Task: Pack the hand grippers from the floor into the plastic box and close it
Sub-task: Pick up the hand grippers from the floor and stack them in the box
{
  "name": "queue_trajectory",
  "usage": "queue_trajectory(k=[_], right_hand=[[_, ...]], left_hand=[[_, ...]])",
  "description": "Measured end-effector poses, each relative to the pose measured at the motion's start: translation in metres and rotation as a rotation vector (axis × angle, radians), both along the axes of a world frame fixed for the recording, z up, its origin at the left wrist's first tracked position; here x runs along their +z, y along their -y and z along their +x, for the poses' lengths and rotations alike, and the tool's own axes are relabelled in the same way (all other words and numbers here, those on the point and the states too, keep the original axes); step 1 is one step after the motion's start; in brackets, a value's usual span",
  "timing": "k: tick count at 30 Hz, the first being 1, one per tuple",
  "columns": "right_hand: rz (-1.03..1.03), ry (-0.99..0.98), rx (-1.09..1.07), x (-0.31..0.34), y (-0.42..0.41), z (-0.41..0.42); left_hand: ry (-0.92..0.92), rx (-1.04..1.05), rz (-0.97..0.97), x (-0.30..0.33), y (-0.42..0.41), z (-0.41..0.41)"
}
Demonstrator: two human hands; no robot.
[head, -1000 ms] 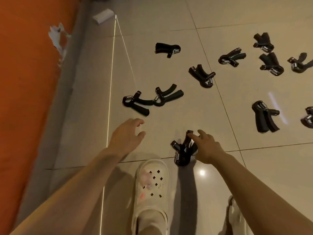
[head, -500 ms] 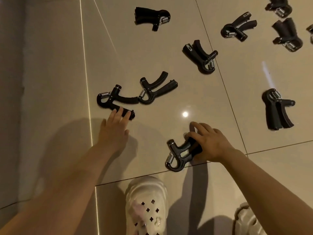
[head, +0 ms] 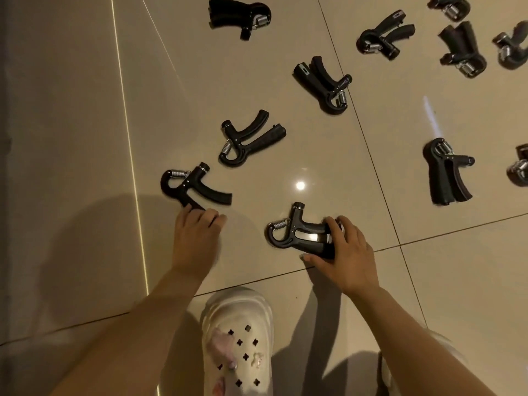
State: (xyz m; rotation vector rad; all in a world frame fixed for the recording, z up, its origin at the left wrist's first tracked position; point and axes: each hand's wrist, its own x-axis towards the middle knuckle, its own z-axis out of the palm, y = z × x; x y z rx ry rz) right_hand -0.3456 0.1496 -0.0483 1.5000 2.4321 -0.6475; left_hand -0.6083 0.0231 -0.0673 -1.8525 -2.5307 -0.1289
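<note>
Several black hand grippers with steel springs lie scattered on the beige tiled floor. My left hand (head: 197, 235) has its fingers curled over the end of the lower handle of one hand gripper (head: 185, 185) at the left. My right hand (head: 347, 250) grips the two handles of another hand gripper (head: 291, 232), thumb below and fingers over the top, with its spring pointing left. More grippers lie beyond: one just above the left one (head: 248, 141), one in the middle (head: 323, 84), one at the top (head: 240, 17), one at the right (head: 447, 172). The plastic box is out of view.
My white clog (head: 237, 338) stands on the tile between my arms, and the edge of my other shoe (head: 384, 367) shows under my right forearm. Further grippers crowd the top right corner (head: 463, 50). A bright light streak (head: 128, 138) runs down the floor at the left.
My left hand reached forward from mid-air onto the left gripper's handle. My right hand wrapped round the near gripper's handles and turned it flat. The view moved closer to the floor.
</note>
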Motion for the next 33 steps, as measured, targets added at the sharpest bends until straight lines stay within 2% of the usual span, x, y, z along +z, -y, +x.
queue_trajectory(k=[6,9,12,15,18,21,25,27,30,33], right_hand=[[0.01,-0.044,-0.014,-0.007,0.024,0.011],[0.028,-0.057,0.002,-0.009,0.024,0.013],[0.016,-0.042,0.007,-0.006,0.022,0.011],[0.021,-0.03,0.022,-0.003,0.02,0.011],[0.022,-0.03,0.06,-0.002,0.016,0.011],[0.016,-0.041,0.085,0.002,0.011,0.011],[-0.059,-0.076,0.117,0.029,0.005,0.008],[-0.089,-0.127,0.109,0.052,0.004,0.006],[-0.087,-0.173,0.11,0.093,0.005,0.003],[-0.053,-0.169,0.17,0.136,0.01,0.006]], left_hand=[[0.152,-0.187,0.12,-0.002,0.03,0.004],[0.195,-0.278,-0.051,0.014,0.016,-0.019],[0.073,-0.513,-0.32,0.025,-0.018,-0.04],[0.045,-0.689,-0.286,0.019,-0.031,-0.048],[0.059,-0.719,-0.243,0.018,-0.03,-0.044],[0.015,-0.683,-0.197,0.019,-0.023,-0.034],[0.102,-0.499,-0.051,0.038,-0.012,-0.02],[0.227,-0.287,0.027,0.063,-0.01,-0.007],[0.536,0.071,0.056,0.104,-0.007,0.012],[0.75,0.163,0.168,0.146,-0.01,0.033]])
